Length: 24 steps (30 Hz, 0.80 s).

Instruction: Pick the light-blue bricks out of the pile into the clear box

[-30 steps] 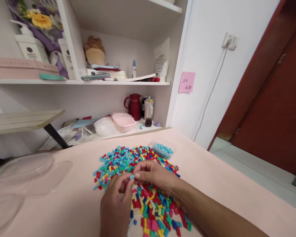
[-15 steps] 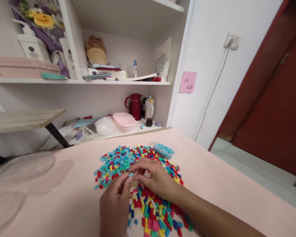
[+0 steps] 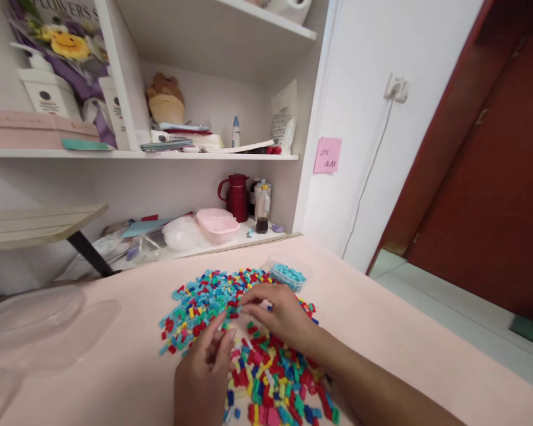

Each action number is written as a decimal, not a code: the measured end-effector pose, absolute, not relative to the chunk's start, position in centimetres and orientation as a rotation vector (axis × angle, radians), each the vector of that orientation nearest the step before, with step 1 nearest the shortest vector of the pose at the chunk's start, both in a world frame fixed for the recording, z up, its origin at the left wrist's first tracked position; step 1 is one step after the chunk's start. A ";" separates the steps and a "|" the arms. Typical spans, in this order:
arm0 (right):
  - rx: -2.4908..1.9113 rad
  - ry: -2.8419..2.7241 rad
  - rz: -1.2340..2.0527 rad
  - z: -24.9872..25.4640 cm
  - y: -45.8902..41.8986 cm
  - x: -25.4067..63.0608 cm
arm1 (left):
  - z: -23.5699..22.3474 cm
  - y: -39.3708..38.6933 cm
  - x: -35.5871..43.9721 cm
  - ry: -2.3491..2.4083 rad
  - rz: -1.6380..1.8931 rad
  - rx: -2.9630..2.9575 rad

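- Small plastic building bricks in light blue, red, yellow, green and dark blue (image 3: 204, 296) lie in a loose, wide pile on the pale pink tabletop (image 3: 382, 337), around and beneath the two hands.
- The left hand (image 3: 204, 361) is at the pile's near left side, part open: thumb and index fingertips are apart, the other fingers curled; no brick can be made out between the tips.
- The right hand (image 3: 282, 313) is over the pile's middle, thumb and index tips close together; whether they grip a brick I cannot tell.
- The two hands are apart, fingertips facing across a narrow gap.
- A clear plastic tub of light-blue bricks (image 3: 288, 275) is at the pile's far right edge, just beyond the right hand.
- Clear plastic lids or trays (image 3: 39, 316) are well left of the left hand, with pink tabletop between.
- The tabletop's far edge meets the white shelf unit (image 3: 195, 251); its right edge slants past the right forearm.
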State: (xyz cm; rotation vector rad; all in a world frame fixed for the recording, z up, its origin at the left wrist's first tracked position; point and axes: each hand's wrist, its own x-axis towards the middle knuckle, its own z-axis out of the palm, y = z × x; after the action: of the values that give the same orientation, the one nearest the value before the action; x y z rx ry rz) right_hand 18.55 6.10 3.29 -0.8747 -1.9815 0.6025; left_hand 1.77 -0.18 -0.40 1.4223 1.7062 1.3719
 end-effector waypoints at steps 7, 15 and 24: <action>-1.261 -1.507 0.309 3.9 10.0 24.5 | 0.1 -0.7 1.5 1.669 1.487 1.440; -1.343 -1.484 0.180 2.2 11.5 26.0 | 0.7 -1.3 2.2 1.723 1.593 1.324; -0.940 -2.187 0.250 0.9 8.0 19.7 | 1.8 -0.8 0.9 1.732 1.725 1.261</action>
State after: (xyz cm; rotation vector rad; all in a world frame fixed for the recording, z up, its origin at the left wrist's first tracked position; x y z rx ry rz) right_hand 19.73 8.04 0.86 -0.9398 -2.1867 0.2500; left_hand 0.94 -0.82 1.81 1.2606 1.7316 1.7246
